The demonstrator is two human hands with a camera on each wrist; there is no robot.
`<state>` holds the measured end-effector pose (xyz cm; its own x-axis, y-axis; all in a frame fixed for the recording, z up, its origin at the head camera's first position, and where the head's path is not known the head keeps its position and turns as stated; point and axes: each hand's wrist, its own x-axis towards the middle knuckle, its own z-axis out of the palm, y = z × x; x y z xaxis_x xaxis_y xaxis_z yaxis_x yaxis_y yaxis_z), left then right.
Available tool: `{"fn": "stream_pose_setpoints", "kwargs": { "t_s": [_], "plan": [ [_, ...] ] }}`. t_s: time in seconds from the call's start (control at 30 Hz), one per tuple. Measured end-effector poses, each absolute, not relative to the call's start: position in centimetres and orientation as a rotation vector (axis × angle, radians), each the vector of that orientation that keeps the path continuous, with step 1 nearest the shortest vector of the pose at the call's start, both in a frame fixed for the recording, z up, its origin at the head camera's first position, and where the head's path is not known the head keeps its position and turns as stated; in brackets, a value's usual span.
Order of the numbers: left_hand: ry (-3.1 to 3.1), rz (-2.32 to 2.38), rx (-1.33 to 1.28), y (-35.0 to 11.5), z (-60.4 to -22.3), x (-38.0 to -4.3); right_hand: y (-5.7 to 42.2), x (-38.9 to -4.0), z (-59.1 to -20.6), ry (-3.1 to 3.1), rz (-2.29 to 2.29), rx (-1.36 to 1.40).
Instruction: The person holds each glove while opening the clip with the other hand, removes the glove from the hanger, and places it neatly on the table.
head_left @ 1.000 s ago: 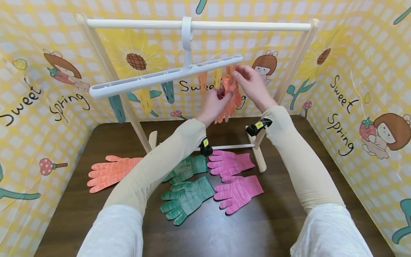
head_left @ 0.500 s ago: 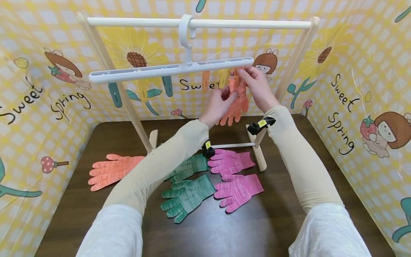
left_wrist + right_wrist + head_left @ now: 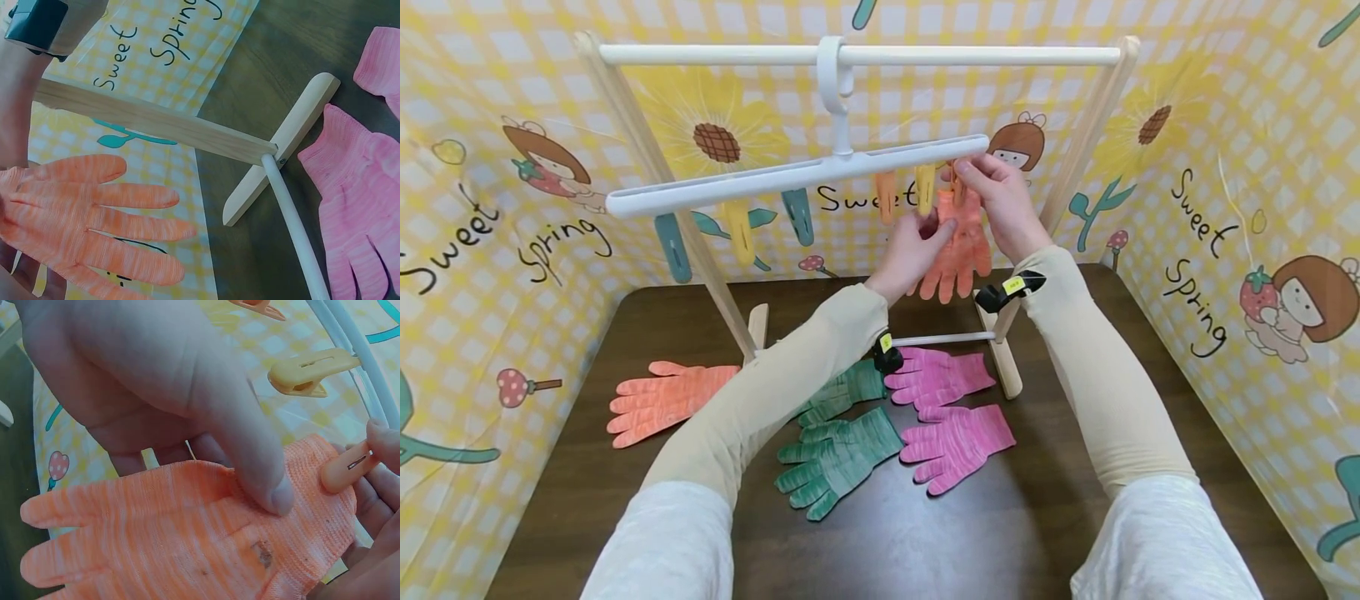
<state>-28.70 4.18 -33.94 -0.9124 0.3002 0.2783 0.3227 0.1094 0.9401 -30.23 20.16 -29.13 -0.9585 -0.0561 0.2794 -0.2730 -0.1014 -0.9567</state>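
Observation:
My left hand pinches an orange knit glove near its cuff, thumb on the front; the glove hangs fingers-down. In the right wrist view, the left thumb presses the glove just below the ribbed cuff, near a small dark stain. My right hand pinches an orange clothespin at the right end of the white hanger. This clothespin overlaps the cuff's edge. In the left wrist view, the glove spreads its fingers before the rack's wooden post.
The hanger hooks over the rack's white rod; other clips dangle from it, including a yellow one and a teal one. On the dark table lie another orange glove, green gloves and pink gloves.
Both hands have shifted slightly right with the glove and the hanger's right end. The hanging glove now faces the head camera more flatly. The gloves on the table have stayed put.

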Motion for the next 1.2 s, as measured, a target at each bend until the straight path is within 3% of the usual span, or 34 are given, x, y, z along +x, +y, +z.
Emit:
{"fn": "stream_pose_setpoints", "kwargs": {
  "t_s": [0.67, 1.2],
  "plan": [
    [-2.377, -1.943, -0.675, 2.0, -36.6, -28.1, 19.8, -29.9, -29.4, -1.996, 2.214, 0.331],
    [-2.528, -1.735, -0.622, -2.4, -39.1, -25.4, 19.6, -29.8, -29.5, -1.946, 2.269, 0.374]
  ]
}}
